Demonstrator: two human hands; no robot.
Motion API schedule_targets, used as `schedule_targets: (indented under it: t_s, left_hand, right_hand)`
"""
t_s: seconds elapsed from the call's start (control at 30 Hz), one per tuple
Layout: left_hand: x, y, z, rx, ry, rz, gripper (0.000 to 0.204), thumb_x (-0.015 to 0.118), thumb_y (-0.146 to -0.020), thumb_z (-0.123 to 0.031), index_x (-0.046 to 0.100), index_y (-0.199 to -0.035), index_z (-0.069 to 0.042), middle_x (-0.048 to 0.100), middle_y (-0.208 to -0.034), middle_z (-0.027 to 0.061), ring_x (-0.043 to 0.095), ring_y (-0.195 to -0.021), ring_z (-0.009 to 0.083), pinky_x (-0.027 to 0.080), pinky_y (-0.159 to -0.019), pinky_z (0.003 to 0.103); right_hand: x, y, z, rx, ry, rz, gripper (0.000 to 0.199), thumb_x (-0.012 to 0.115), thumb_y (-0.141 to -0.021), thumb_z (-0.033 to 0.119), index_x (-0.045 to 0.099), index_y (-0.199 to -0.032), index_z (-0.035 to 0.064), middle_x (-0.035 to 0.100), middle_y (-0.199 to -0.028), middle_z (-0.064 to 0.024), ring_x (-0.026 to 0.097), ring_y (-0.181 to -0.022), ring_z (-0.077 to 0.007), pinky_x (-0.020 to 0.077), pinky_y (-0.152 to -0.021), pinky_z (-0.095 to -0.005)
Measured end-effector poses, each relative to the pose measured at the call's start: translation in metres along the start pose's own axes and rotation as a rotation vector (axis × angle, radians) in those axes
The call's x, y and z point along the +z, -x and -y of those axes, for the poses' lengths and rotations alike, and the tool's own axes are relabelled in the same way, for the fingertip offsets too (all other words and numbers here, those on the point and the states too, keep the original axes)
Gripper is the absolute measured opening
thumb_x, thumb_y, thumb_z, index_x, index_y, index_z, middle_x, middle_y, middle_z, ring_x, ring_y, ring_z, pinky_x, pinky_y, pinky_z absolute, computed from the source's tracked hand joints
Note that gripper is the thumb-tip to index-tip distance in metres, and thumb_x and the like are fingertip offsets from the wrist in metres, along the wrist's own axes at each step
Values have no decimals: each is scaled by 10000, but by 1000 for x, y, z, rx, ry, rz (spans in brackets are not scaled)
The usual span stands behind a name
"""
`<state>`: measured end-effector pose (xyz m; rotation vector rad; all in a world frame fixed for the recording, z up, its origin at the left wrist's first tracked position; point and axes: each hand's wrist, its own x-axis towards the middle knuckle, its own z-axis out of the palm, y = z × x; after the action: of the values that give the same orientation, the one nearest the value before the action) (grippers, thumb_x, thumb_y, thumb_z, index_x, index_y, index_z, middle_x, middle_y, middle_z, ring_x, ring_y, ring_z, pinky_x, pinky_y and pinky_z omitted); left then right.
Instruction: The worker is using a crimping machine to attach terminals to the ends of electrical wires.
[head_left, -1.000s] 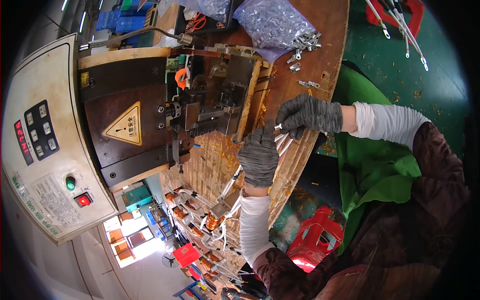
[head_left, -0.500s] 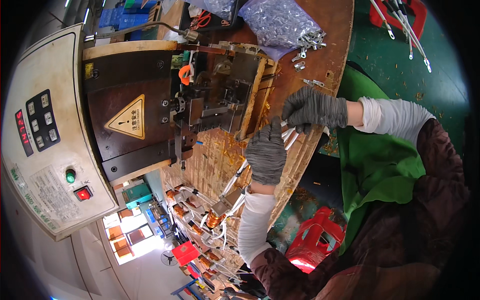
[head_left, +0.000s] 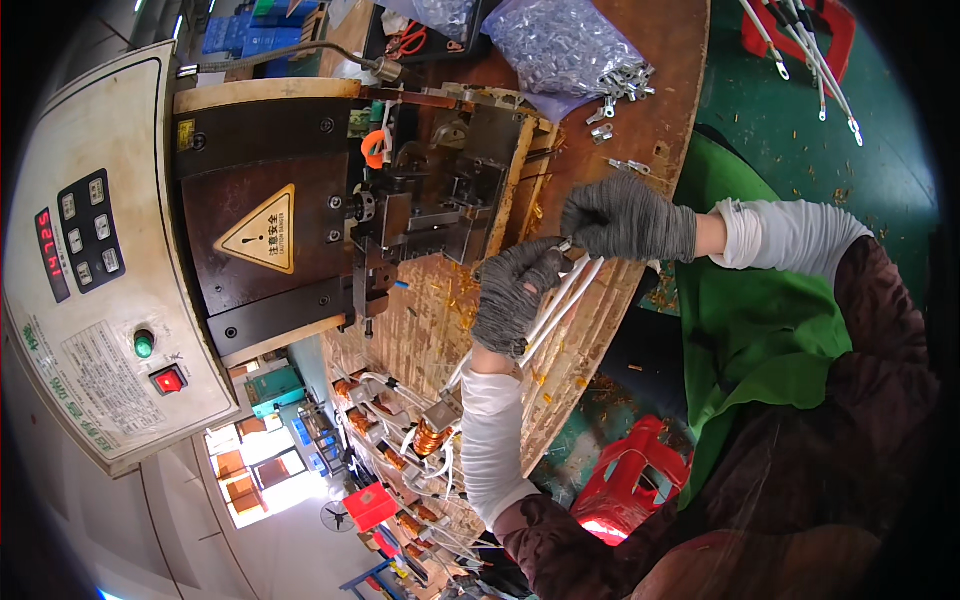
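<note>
My left hand [head_left: 515,297], in a dark grey knit glove, is closed round white cables [head_left: 562,312], whose lengths run out beside its palm. My right hand [head_left: 632,219], gloved the same way, pinches a small silver cable lug [head_left: 566,245] at its fingertips. The lug is right at the fingertips of my left hand, beside a cable end. Whether the cable is inside the lug is hidden by the fingers. Both hands are above the wooden bench, just in front of the crimping machine [head_left: 400,225].
A clear bag of cable lugs [head_left: 565,55] lies open on the bench, with loose lugs [head_left: 628,165] nearby. Copper coils [head_left: 430,437] with white leads lie on the bench. A red stool [head_left: 630,470] stands below. Finished cables [head_left: 822,70] rest on another red stool.
My left hand has shifted slightly left and turned, showing more of the white cables. My right hand stays nearly in place; the silver lug now shows between the hands.
</note>
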<state>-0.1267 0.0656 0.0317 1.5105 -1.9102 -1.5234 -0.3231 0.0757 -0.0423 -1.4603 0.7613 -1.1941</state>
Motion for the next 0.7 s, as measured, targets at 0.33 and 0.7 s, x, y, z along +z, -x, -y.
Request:
schedule_targets:
  t_s: [0.33, 0.7]
  left_hand:
    - [2, -7, 3, -10, -17, -50, 241, 566, -848, -87, 604, -1047, 43, 640, -895, 106, 599, -764, 156, 485, -711, 260]
    - [1, 2, 7, 312, -438, -194, 343, 561, -850, -107, 536, -1173, 5, 598, -1081, 130, 600, -860, 186, 464, -788, 290]
  right_hand:
    - [4, -6, -4, -98, 143, -155, 69, 603, -733, 70, 584, -783, 27, 592, -689, -111, 595, -627, -224, 468, -590, -308]
    - [-11, -30, 9, -84, 110, 53, 89, 611, -737, 45, 598, -821, 16, 600, -655, -66, 580, -581, -136, 456, -537, -272]
